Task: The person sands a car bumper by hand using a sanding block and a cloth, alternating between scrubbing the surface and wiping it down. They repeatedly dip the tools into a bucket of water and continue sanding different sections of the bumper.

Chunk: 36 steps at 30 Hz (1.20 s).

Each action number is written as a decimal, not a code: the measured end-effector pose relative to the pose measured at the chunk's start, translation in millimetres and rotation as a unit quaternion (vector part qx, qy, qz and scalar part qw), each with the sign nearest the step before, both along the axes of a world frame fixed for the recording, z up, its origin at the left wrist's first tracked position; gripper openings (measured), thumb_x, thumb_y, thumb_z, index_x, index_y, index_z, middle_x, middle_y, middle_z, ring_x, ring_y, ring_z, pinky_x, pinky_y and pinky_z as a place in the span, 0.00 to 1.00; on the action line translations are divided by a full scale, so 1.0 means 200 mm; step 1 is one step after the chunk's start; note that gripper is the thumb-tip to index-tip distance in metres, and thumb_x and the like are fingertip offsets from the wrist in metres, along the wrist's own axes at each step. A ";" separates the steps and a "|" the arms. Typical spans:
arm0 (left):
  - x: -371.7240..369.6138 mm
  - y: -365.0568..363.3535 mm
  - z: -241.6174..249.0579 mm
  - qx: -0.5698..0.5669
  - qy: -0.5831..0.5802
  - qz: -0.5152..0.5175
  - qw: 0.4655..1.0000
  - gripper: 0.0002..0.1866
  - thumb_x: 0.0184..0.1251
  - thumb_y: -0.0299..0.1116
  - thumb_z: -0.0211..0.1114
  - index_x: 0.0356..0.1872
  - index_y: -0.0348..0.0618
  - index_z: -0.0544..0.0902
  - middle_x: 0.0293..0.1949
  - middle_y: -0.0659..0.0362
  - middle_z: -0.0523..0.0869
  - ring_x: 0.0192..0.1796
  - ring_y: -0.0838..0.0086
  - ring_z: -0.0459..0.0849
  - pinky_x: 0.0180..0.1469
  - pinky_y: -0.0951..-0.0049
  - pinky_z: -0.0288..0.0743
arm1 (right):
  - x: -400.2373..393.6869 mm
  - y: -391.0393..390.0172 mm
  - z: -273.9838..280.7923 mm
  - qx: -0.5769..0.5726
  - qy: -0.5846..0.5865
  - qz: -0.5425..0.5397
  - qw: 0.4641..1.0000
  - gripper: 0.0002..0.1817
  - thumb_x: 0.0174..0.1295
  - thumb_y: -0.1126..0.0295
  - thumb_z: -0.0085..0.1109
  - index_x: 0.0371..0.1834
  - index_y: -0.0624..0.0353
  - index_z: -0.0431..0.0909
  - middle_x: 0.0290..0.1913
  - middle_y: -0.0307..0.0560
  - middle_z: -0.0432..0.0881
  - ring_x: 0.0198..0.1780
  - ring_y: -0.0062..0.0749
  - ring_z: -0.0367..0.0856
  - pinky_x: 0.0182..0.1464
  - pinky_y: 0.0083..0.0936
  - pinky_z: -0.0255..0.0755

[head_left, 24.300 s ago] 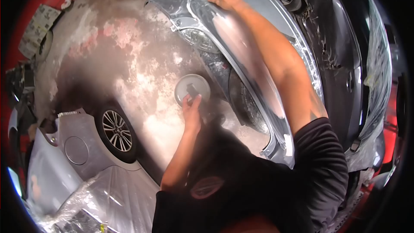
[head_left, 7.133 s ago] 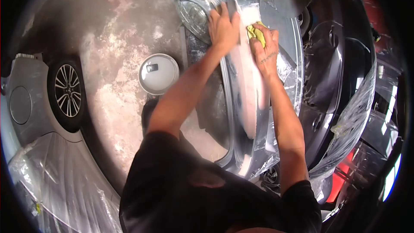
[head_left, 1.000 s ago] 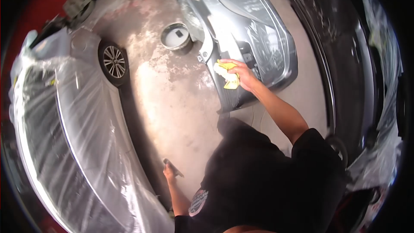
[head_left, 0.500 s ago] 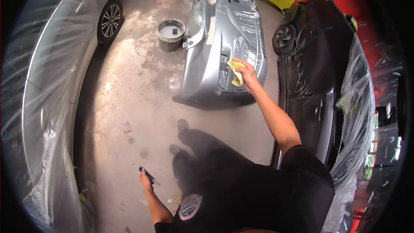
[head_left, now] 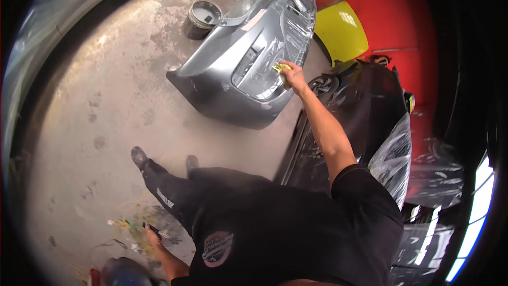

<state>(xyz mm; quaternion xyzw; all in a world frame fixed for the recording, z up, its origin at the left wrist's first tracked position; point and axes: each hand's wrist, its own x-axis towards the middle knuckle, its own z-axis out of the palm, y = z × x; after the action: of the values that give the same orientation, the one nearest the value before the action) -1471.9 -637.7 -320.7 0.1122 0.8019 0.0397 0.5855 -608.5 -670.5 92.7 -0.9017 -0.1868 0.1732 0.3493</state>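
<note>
A crumpled yellow cloth (head_left: 281, 68) is gripped in my right hand (head_left: 295, 77), over the film-covered side of a silver car body panel (head_left: 217, 69). The panel carries clear plastic film (head_left: 295, 30), pinkish patches (head_left: 255, 19) and a long recess. Low on the left, well away from the panel, my left hand (head_left: 153, 237) is closed around a small dark hand-sized object (head_left: 154, 230) whose kind I cannot tell.
A dark bucket (head_left: 197, 30) of cloudy liquid stands beside the panel. A dark car (head_left: 360, 106) is to the right, partly under plastic sheeting (head_left: 394, 161). Behind lies a yellow panel (head_left: 341, 32). Another wrapped car (head_left: 69, 8) fills the upper left. Debris (head_left: 143, 222) lies near my left hand.
The view has swung to the right, tilting the panel and bucket in the picture. My right hand still holds the cloth by the film-covered side, and my left hand still grips the dark object.
</note>
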 end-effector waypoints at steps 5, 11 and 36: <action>0.26 -0.93 0.00 -0.056 -0.008 0.003 0.998 0.30 0.73 0.68 0.65 0.52 0.50 0.86 0.32 0.59 0.84 0.26 0.67 0.81 0.23 0.66 0.70 | 0.14 -0.15 0.00 -0.038 -0.018 0.040 0.998 0.26 0.64 0.74 0.61 0.67 0.62 0.87 0.38 0.40 0.89 0.31 0.21 0.79 0.34 0.22 0.73; 0.31 -1.56 -0.03 -0.113 -0.045 0.083 0.989 0.29 0.75 0.67 0.64 0.54 0.51 0.87 0.39 0.60 0.87 0.33 0.67 0.85 0.26 0.63 0.73 | 0.32 -0.09 -0.06 -0.018 -0.072 0.077 0.994 0.24 0.66 0.73 0.60 0.66 0.62 0.87 0.39 0.40 0.90 0.32 0.18 0.81 0.34 0.21 0.75; 0.30 -1.81 -0.22 -0.076 -0.020 0.134 0.988 0.33 0.74 0.68 0.64 0.58 0.47 0.86 0.41 0.60 0.86 0.36 0.69 0.84 0.29 0.65 0.73 | 0.60 0.10 -0.31 -0.222 -0.383 0.218 0.870 0.34 0.67 0.57 0.63 0.75 0.58 0.76 0.58 0.70 0.88 0.62 0.66 0.86 0.66 0.47 0.78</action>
<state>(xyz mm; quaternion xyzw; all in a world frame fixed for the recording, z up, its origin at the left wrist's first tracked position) -1412.0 -999.0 -365.2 -0.0422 0.7987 0.0586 0.5973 -487.9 -651.5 31.0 -0.8874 -0.4545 -0.0771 -0.0061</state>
